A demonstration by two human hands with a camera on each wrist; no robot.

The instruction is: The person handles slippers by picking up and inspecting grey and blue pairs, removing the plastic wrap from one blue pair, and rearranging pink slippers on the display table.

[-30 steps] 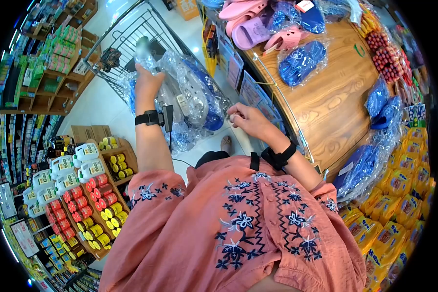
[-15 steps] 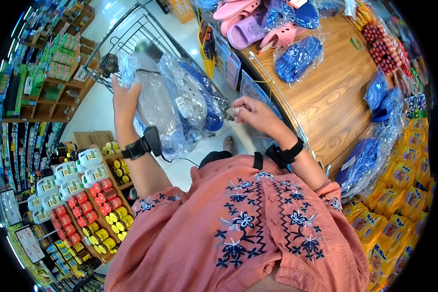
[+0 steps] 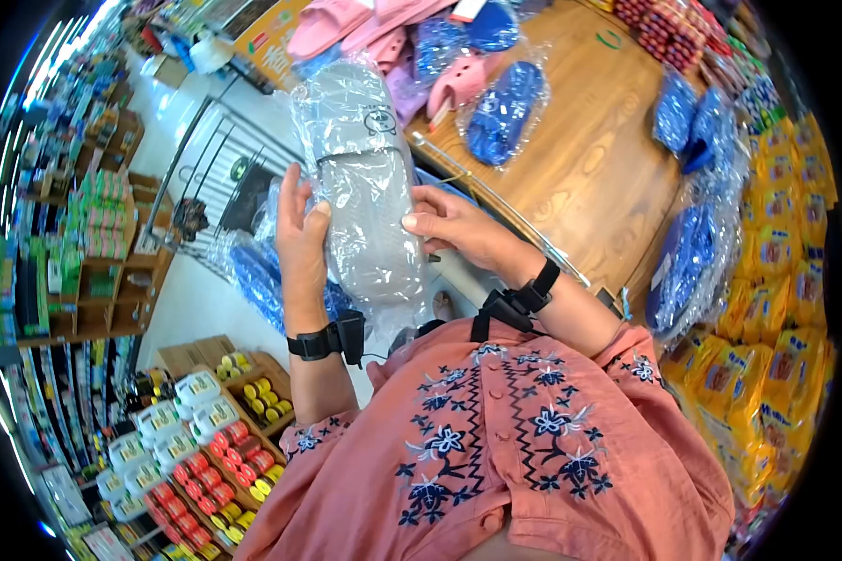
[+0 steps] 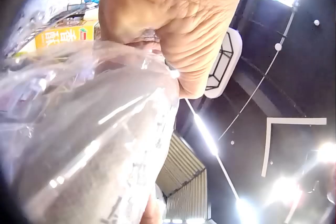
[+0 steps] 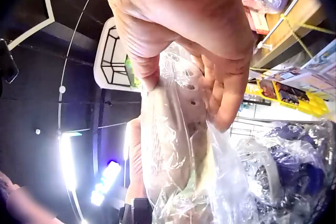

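A pair of grey slide slippers [image 3: 370,206] in clear plastic, with a small printed figure on the strap, is held up in front of the body. My left hand [image 3: 301,248] grips its left edge, thumb on top. On the opposite edge, my right hand [image 3: 472,232] pinches it between thumb and fingers. In the right wrist view, the right hand's fingers [image 5: 226,95] curl over the side of the bagged slippers [image 5: 168,145]. Behind the slippers is a wire shopping cart [image 3: 206,140] with bagged blue slippers [image 3: 262,276] in it.
To the right stands a wooden display table [image 3: 580,159] with a metal rail, bearing pink clogs [image 3: 458,89] and bagged blue slippers [image 3: 507,112]. Yellow packets [image 3: 767,374] are stacked at far right. Shelves with jars [image 3: 243,449] and white jugs [image 3: 159,421] stand left.
My left hand has lifted the grey slippers out of the cart toward the body. The right hand has moved from the cart's near edge onto them. The head view has turned right.
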